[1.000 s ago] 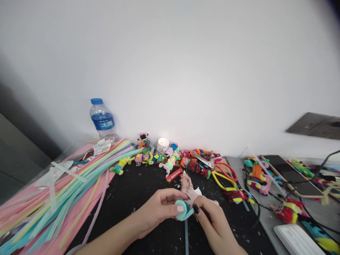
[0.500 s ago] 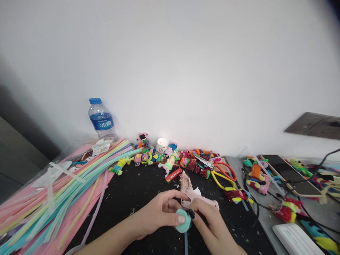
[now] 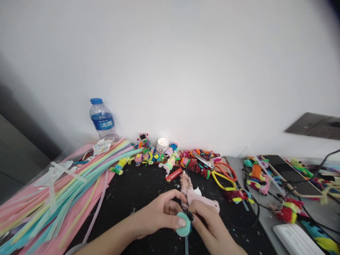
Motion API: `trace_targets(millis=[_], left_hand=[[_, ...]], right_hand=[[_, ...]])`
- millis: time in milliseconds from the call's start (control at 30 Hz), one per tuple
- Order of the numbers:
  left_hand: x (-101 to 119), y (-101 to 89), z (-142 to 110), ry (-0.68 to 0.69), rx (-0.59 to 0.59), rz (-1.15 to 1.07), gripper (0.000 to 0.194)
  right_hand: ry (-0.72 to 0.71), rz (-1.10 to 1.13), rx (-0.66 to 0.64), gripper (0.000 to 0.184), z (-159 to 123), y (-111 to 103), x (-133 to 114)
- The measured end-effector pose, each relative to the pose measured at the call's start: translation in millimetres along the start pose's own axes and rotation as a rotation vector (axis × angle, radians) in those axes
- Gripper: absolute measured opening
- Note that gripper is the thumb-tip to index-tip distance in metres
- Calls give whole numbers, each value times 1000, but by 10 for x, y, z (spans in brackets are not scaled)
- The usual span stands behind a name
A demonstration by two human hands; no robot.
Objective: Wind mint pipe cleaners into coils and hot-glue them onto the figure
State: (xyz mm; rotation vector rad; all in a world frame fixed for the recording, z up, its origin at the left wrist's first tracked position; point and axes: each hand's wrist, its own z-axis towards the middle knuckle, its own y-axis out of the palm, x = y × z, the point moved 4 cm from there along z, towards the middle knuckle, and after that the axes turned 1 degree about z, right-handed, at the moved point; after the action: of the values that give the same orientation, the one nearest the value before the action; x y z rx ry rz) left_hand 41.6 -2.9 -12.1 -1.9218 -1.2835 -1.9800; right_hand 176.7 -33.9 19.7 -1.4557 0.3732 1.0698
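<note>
Left hand (image 3: 164, 211) pinches coil (image 3: 183, 231), thumb on face. Right hand (image 3: 208, 217) at coil's 2 o'clock — grip unclear. Best: even, light pressure — knuckles clear of gun (image 3: 204, 200), 1 o'clock.

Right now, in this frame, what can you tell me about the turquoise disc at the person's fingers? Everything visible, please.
The turquoise disc is small, round and pale, with a soft, fuzzy look; a darker blue bit shows at its right edge. Its broad face is turned towards the camera, above the black surface. The left hand holds it, thumb pressed on its face. The right hand has its dark-nailed thumb at the upper right edge. Its back is hidden.
</note>
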Motion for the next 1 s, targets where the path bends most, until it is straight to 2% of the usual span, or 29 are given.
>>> trace_targets(millis=[133, 533, 867, 1000], left_hand=[[-11, -7, 6, 2, 12, -12, 38], [60, -6, 21, 41, 149, -27, 30], [47, -14, 21, 67, 137, -120, 22], [39, -8, 11, 32, 125, -156, 21]], right_hand=[[11, 12, -5, 22, 10, -2, 14], [20, -77, 132, 25, -25, -19, 130], [-3, -110, 183, 23, -47, -46, 144], [-7, -123, 200, 24, -38, -48, 134]])
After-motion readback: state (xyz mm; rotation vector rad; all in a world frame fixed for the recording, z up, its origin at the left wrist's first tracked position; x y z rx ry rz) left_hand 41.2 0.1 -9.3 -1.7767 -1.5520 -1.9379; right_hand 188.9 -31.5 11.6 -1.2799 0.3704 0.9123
